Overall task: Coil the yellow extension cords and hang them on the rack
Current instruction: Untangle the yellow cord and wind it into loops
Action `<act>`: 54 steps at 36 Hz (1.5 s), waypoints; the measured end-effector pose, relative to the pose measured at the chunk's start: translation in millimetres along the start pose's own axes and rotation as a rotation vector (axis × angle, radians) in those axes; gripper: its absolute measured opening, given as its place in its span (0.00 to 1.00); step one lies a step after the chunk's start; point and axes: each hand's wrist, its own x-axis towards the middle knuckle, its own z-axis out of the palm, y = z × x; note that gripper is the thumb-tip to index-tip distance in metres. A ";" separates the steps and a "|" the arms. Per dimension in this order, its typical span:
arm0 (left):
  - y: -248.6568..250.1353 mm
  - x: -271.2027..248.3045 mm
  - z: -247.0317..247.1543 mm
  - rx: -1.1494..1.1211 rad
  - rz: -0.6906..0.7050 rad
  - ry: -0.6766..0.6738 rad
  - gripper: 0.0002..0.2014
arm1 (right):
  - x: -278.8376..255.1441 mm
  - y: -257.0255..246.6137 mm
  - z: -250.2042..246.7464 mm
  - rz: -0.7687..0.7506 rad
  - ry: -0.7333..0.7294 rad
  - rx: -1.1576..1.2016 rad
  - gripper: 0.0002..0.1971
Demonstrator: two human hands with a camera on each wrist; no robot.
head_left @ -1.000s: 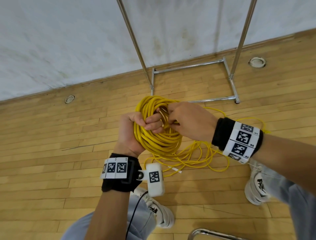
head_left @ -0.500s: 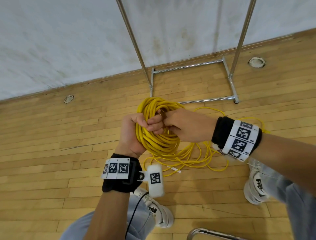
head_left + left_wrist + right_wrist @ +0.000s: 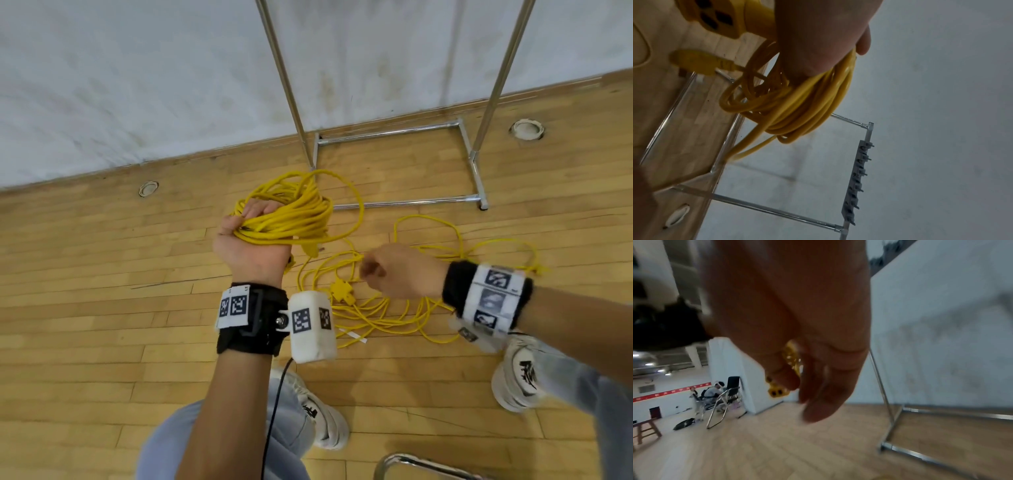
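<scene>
Above wooden floor (image 3: 102,342), before rack (image 3: 404,130): coiled yellow cord (image 3: 291,216), gripped by left hand (image 3: 253,240); second yellow cord (image 3: 394,308) loose on floor beneath right hand (image 3: 400,270), fingers curled, contents uncertain

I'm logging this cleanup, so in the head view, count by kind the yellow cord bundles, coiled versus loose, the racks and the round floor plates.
Coiled yellow cord bundle, gripped in the left hand: 1
Loose yellow cord tangle on the floor: 1
Metal rack: 1
Round floor plates: 2
Total: 5
</scene>
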 end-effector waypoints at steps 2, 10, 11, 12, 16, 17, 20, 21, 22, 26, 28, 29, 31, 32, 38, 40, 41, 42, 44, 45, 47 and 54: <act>-1.1 -1.9 2.7 -0.007 -0.018 0.025 0.08 | 13.2 -0.2 19.4 0.007 0.118 0.168 0.25; -8.9 0.7 9.3 0.057 -0.060 0.080 0.13 | 49.0 -33.4 42.9 -0.158 0.329 0.744 0.27; -10.7 0.7 10.2 0.058 -0.067 0.079 0.13 | 50.6 -35.9 44.0 -0.197 0.382 0.760 0.23; -12.3 0.5 11.0 0.062 -0.068 0.081 0.14 | 50.8 -38.4 44.4 -0.241 0.433 0.780 0.19; -13.4 -0.7 16.3 0.087 -0.057 0.103 0.07 | 48.3 -45.3 38.5 -0.335 0.542 0.786 0.09; -11.8 -0.6 16.9 0.095 -0.048 0.110 0.06 | 46.7 -46.5 38.5 -0.331 0.532 0.747 0.09; -3.6 0.5 17.9 0.138 -0.025 0.141 0.06 | 39.9 -48.3 42.8 -0.303 0.467 0.672 0.09; -1.1 0.9 18.0 0.136 -0.024 0.149 0.05 | 36.4 -48.5 45.4 -0.311 0.435 0.674 0.07; 1.1 1.1 18.2 0.115 -0.031 0.155 0.05 | 32.3 -47.4 48.2 -0.327 0.387 0.689 0.05; 7.4 -1.7 19.4 0.055 -0.041 0.175 0.02 | 18.9 -37.1 59.0 -0.404 0.056 0.539 0.13; 12.4 -4.0 21.9 0.082 -0.017 0.190 0.02 | 16.1 -25.4 66.3 -0.359 -0.141 0.124 0.15; 14.7 -4.9 23.4 0.101 0.000 0.199 0.01 | 14.0 -17.5 73.0 -0.304 -0.228 -0.083 0.16; 18.5 -4.6 24.9 0.106 0.032 0.194 0.03 | 8.2 1.8 89.7 -0.178 -0.401 -0.357 0.13; 19.3 -5.4 25.0 0.106 0.052 0.177 0.05 | 5.7 11.7 97.8 -0.101 -0.460 -0.435 0.10; 22.6 -2.0 26.8 0.205 0.065 0.204 0.04 | 13.6 39.7 98.9 0.138 -0.388 -0.218 0.10; 16.3 -4.9 26.1 0.182 0.063 0.137 0.04 | 22.3 41.5 91.5 0.062 -0.263 -0.011 0.04; 12.3 -6.9 26.2 0.151 0.040 0.089 0.04 | 27.3 40.6 87.6 0.007 -0.193 0.114 0.02; 8.7 -8.3 26.1 0.122 0.016 0.050 0.03 | 30.1 34.9 80.9 -0.036 -0.128 0.219 0.04; 1.5 -11.4 26.0 0.120 -0.017 0.001 0.02 | 36.4 15.2 63.6 -0.123 -0.009 0.428 0.09; -1.1 -12.1 25.8 0.121 -0.035 -0.023 0.02 | 38.7 5.0 54.9 -0.150 0.052 0.590 0.10; -4.2 -10.3 23.0 0.125 -0.086 -0.060 0.05 | 39.7 -14.4 34.6 -0.195 0.149 0.860 0.09; -6.9 -3.9 21.2 0.060 -0.180 -0.164 0.13 | 29.6 -31.6 23.2 -0.277 0.176 0.964 0.16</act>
